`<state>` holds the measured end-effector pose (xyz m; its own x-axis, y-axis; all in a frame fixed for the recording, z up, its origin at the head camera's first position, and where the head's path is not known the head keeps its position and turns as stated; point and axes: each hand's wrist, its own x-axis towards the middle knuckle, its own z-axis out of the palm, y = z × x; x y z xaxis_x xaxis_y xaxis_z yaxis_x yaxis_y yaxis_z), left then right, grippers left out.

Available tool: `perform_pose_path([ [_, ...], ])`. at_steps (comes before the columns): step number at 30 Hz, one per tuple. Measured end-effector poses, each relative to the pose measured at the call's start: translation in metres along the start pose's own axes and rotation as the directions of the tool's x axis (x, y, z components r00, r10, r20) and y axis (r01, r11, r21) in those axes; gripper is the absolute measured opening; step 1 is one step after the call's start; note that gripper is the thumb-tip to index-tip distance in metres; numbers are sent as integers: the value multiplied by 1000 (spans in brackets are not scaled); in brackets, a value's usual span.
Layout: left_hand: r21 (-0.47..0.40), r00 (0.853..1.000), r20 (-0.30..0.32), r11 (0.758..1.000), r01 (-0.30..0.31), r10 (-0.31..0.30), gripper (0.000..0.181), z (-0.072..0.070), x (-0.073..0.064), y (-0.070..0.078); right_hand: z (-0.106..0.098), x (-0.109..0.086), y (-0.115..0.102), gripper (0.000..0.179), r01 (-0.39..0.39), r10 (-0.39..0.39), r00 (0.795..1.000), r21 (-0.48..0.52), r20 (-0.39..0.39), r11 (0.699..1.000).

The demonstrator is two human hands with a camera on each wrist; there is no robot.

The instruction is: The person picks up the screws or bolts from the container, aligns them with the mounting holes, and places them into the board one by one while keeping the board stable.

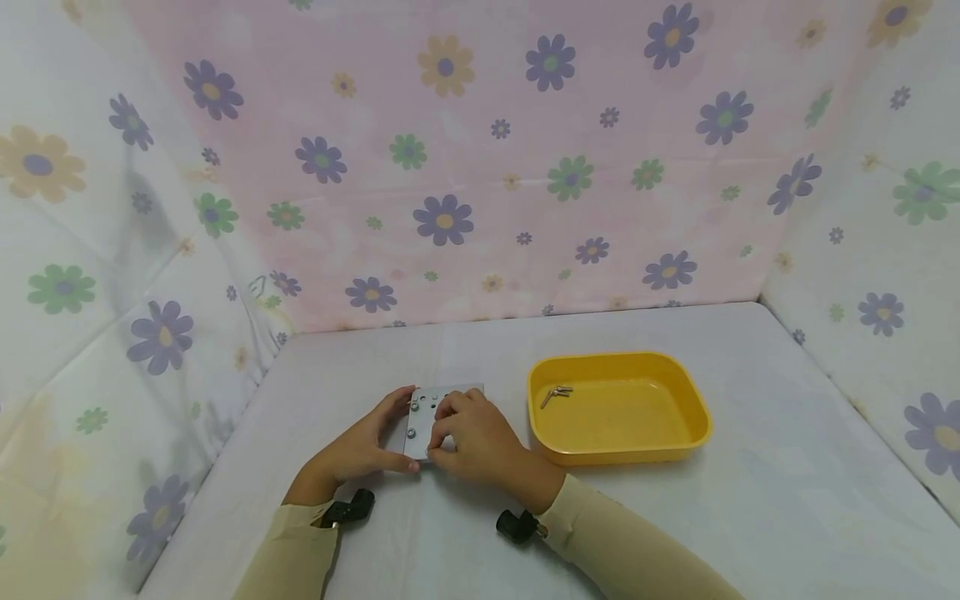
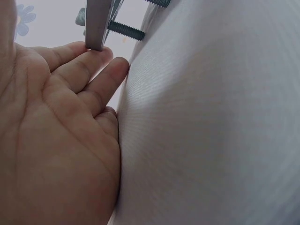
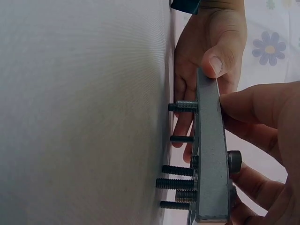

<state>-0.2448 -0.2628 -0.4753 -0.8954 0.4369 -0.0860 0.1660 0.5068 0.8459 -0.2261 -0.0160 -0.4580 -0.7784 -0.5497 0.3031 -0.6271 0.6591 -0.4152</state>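
Observation:
A silver metal plate is held level just above the white table, with several socket-head screws set through it. Their threaded shanks stick out below, toward the cloth. My left hand grips the plate's left end, thumb at the near corner and fingers at the far one. Over the plate's near part, my right hand has thumb and forefinger pinched together against the top face, on a screw whose head their tips hide. Its other fingers are bent over the plate beside a screw head.
To the right stands a yellow tray with several loose screws at its left side. A flowered cloth walls the table at the back and both sides. Each wrist wears a small black camera.

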Motion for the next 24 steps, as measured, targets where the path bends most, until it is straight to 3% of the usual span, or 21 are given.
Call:
perform_pose_path([
  [8, 3, 1000, 2, 1000, -12, 12, 124, -1, 0, -2, -5, 0, -2, 7, 60, -61, 998, -95, -12, 994],
  [16, 1, 1000, 5, 1000, -11, 11, 125, -2, 0, 0, -12, -1, -6, 9, 135, -138, 990, -233, 5, 963],
  [19, -1, 1000, 4, 1000, -9, 9, 124, -2, 0, 0, -13, -1, -6, 9, 137, -139, 990, -231, 6, 963],
  [24, -15, 1000, 4, 1000, 3, -3, 124, 0, -1, 0, -14, -2, -4, 9, 98, -95, 995, -143, 29, 985],
])
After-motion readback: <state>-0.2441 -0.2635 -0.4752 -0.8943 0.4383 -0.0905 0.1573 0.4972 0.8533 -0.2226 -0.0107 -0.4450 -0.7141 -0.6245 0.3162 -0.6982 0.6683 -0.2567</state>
